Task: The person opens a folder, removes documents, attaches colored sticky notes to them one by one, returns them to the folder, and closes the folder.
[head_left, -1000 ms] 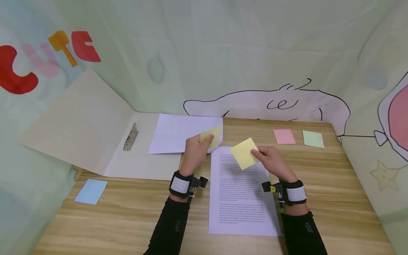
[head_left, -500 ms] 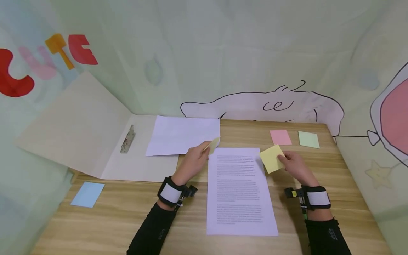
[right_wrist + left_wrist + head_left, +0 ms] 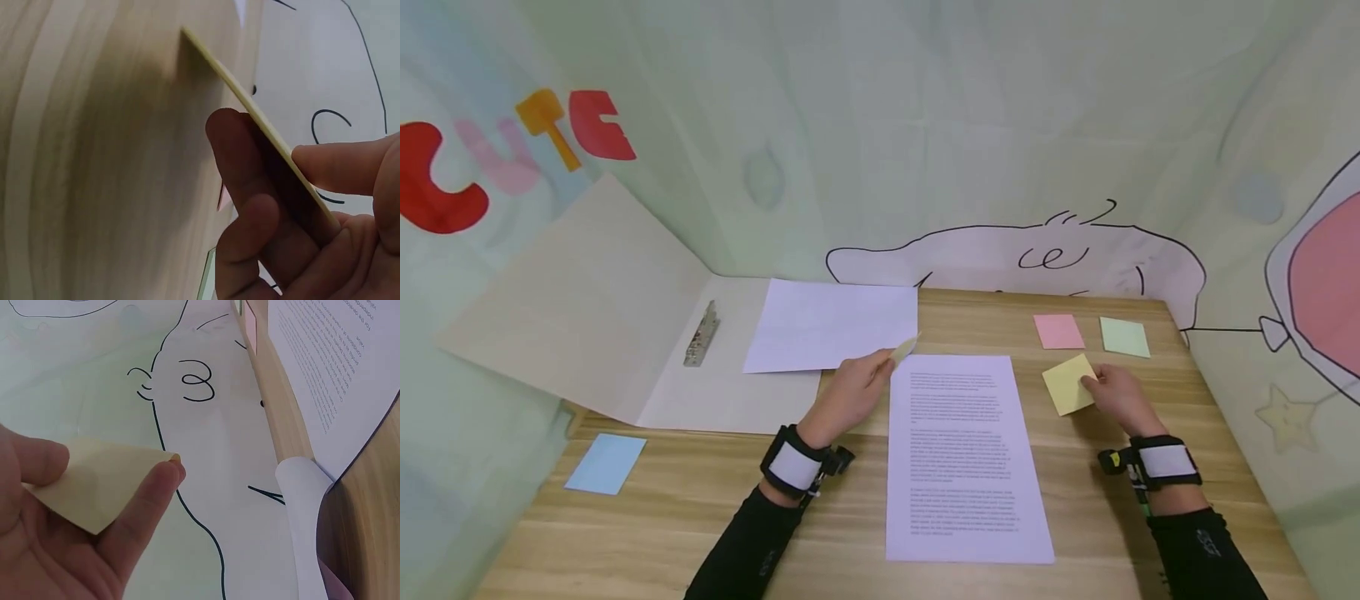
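My left hand [image 3: 848, 398] pinches a single yellow sticky note [image 3: 103, 481] above the top left corner of a printed page [image 3: 962, 458]. The note is seen nearly edge-on in the head view. Right of the page, my right hand [image 3: 1124, 398] holds a yellow sticky note pad [image 3: 1067, 385] between thumb and fingers. In the right wrist view the pad's thin edge shows, tilted and raised off the table. Left of the page, white sheets [image 3: 838, 325] lie partly over an open clip folder [image 3: 737, 400].
A pink sticky note pad [image 3: 1058, 332] and a green one [image 3: 1124, 337] lie at the back right. A blue one [image 3: 606, 463] is at the left, in front of the folder. The folder's raised cover [image 3: 587, 308] leans against the printed backdrop [image 3: 880, 125].
My right hand has moved right with the yellow pad, from over the page to beside it, and lower. My left hand has turned, tipping its note edge-on. The view has shifted slightly.
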The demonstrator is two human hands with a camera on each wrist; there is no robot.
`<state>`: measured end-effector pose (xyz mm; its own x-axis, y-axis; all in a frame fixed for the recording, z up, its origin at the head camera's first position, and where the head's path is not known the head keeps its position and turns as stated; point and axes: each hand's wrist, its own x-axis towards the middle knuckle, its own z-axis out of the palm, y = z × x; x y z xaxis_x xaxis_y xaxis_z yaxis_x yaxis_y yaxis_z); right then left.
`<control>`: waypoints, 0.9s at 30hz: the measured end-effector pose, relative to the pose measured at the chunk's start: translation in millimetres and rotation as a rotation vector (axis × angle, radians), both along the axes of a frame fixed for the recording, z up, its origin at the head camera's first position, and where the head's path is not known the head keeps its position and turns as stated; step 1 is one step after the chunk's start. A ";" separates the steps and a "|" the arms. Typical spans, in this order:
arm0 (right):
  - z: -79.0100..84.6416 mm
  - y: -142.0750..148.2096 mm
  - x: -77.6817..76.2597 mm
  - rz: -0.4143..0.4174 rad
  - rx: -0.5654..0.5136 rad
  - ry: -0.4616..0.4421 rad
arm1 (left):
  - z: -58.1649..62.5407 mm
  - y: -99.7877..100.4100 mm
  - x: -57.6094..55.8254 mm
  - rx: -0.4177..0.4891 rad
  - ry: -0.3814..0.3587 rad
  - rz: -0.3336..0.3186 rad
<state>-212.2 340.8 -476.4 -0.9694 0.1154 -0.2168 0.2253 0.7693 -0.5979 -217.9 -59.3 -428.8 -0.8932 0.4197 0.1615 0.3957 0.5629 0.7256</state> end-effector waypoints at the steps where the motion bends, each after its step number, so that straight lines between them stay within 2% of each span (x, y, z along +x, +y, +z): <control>1: -1.2 1.4 0.2 -0.001 0.004 0.006 | -0.3 -0.5 0.3 -0.002 0.002 0.001; 6: -3.4 7.0 0.8 0.009 0.052 0.029 | -2.3 -3.7 1.7 -0.017 -0.002 0.008; 19: 1.6 6.1 -1.8 0.059 0.330 0.001 | -4.3 -3.9 5.7 -0.069 -0.001 0.006; 23: -0.3 5.8 -2.2 0.063 0.383 0.013 | -5.0 -2.0 6.6 -0.094 0.018 -0.003; 27: -4.0 6.1 -3.5 0.064 0.412 0.046 | -5.5 -0.4 7.1 -0.098 0.005 -0.017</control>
<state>-215.8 346.8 -480.4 -0.9851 0.1222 -0.1211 0.1490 0.9578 -0.2459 -210.9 -59.7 -434.3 -0.8849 0.4489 0.1239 0.4097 0.6240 0.6654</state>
